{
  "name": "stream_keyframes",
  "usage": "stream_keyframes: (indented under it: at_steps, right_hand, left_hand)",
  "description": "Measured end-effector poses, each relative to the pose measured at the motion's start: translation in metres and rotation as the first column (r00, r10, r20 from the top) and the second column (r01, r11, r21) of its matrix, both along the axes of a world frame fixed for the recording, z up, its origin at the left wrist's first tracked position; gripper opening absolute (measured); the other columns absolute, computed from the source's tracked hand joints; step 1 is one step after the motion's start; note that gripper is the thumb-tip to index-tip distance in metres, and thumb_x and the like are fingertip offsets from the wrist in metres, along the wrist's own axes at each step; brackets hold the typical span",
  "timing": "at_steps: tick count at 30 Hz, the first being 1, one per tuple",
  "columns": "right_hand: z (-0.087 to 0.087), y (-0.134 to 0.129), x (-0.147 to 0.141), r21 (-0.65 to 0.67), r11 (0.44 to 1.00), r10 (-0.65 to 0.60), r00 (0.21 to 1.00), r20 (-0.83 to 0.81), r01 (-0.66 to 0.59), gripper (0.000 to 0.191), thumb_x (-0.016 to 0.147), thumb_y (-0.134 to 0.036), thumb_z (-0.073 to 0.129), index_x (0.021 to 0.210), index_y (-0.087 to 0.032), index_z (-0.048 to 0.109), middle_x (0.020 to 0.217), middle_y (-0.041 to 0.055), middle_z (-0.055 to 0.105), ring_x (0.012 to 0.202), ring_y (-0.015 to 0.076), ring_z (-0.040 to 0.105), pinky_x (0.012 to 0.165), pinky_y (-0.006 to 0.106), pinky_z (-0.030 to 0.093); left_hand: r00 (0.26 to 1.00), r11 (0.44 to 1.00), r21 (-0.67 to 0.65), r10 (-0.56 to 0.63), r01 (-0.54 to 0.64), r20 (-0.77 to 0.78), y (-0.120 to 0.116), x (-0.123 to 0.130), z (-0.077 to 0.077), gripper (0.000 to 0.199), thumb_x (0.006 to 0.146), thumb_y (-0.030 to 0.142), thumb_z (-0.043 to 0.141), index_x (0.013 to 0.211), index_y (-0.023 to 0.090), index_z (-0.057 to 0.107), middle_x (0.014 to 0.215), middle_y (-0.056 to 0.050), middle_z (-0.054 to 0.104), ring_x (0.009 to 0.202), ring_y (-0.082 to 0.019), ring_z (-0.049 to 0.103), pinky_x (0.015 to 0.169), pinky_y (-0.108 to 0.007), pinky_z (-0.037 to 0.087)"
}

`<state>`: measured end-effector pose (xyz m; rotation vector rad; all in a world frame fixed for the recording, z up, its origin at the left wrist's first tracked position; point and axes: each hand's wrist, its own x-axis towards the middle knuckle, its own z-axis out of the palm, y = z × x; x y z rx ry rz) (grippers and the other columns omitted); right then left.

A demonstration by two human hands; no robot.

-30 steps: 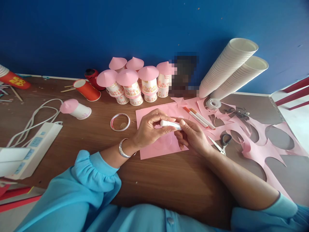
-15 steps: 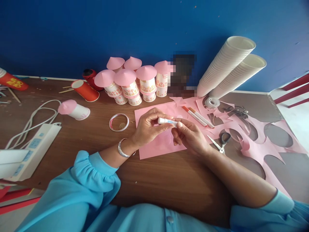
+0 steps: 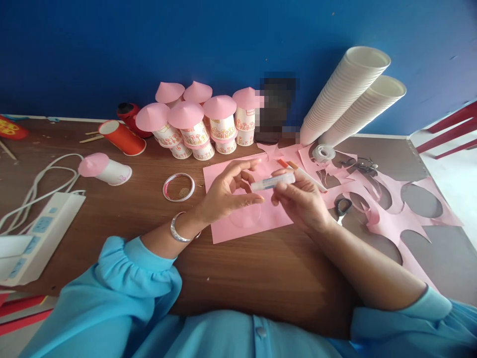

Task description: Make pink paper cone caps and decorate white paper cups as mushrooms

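Between my hands is a small white tube (image 3: 273,182) with a blue label. My right hand (image 3: 303,201) holds it between thumb and fingers, tilted slightly, its narrow end pointing left. My left hand (image 3: 231,191) is apart from the tube, thumb and fingers spread around its left end with nothing held. Under both hands lies a pink paper sheet (image 3: 223,231) on the brown table (image 3: 261,268). Orange and brown-tipped markers (image 3: 311,181) lie just beyond my right hand, which hides part of them.
Pink-roofed cups (image 3: 186,129) stand along the wall. Stacked white cups (image 3: 345,94) lean at right, near clear tape (image 3: 323,153), scissors (image 3: 343,208) and pink scraps (image 3: 413,223). At left are a tape ring (image 3: 179,198), a red cup (image 3: 124,139) and a power strip (image 3: 48,233).
My left hand has let go of the tube and opened. My right hand now holds the tube alone, moved slightly right and up. The whole view has shifted a little.
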<state>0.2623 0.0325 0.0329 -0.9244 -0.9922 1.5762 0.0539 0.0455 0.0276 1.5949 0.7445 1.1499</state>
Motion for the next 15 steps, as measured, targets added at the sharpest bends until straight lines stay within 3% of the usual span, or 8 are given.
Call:
stream_keyframes:
  at_steps: [2,4,6,11,15]
  right_hand:
    - [0.005,0.004,0.007,0.058,0.991,-0.125,0.991,0.051,0.122,0.031,0.076,-0.047,0.086,0.091,-0.026,0.069,0.07,-0.0047,0.052,0.056,0.0109,0.044,0.054,0.029,0.053]
    - [0.008,0.007,0.013,0.126,0.975,-0.195,0.975,0.108,0.181,0.03,0.081,-0.051,0.081,0.088,-0.026,0.066,0.073,-0.0032,0.054,0.057,0.0114,0.046,0.055,0.029,0.052]
    - [0.007,0.007,0.015,0.205,0.962,-0.217,0.958,0.187,0.178,0.03,0.087,-0.053,0.076,0.087,-0.025,0.065,0.08,-0.0006,0.062,0.062,0.0128,0.054,0.059,0.03,0.054]
    - [0.002,0.0,0.009,0.35,0.935,-0.138,0.858,0.494,-0.051,0.026,0.094,-0.047,0.07,0.091,-0.023,0.063,0.089,0.0035,0.072,0.074,0.0171,0.067,0.068,0.034,0.059]
    - [0.001,-0.006,0.005,0.378,0.904,-0.111,0.741,0.662,-0.202,0.013,0.096,-0.034,0.067,0.099,-0.022,0.064,0.095,0.0039,0.075,0.082,0.0175,0.07,0.072,0.033,0.06]
  left_hand:
    - [0.992,0.997,0.055,0.053,-0.047,-0.118,-0.004,-0.008,0.001,0.062,0.082,0.037,0.085,0.138,0.027,0.059,0.125,-0.01,0.062,0.093,-0.015,0.066,0.078,-0.029,0.059]
    - [0.937,0.969,0.236,0.153,-0.078,-0.315,-0.012,-0.017,0.003,0.036,0.091,0.03,0.077,0.124,0.023,0.066,0.115,-0.009,0.065,0.093,-0.016,0.066,0.079,-0.03,0.059]
    - [0.844,0.897,0.443,0.228,0.012,-0.485,-0.022,-0.025,0.002,0.017,0.095,0.021,0.07,0.112,0.02,0.07,0.108,-0.008,0.068,0.098,-0.019,0.067,0.087,-0.035,0.059]
    - [0.697,0.735,0.643,0.345,0.217,-0.629,-0.047,-0.033,-0.012,0.017,0.095,0.016,0.067,0.111,0.015,0.07,0.109,-0.011,0.074,0.1,-0.024,0.07,0.084,-0.039,0.061]
    - [0.652,0.708,0.654,0.367,0.267,-0.663,-0.055,-0.034,-0.023,0.011,0.095,0.017,0.066,0.104,0.014,0.071,0.104,-0.01,0.076,0.096,-0.024,0.071,0.081,-0.038,0.061]
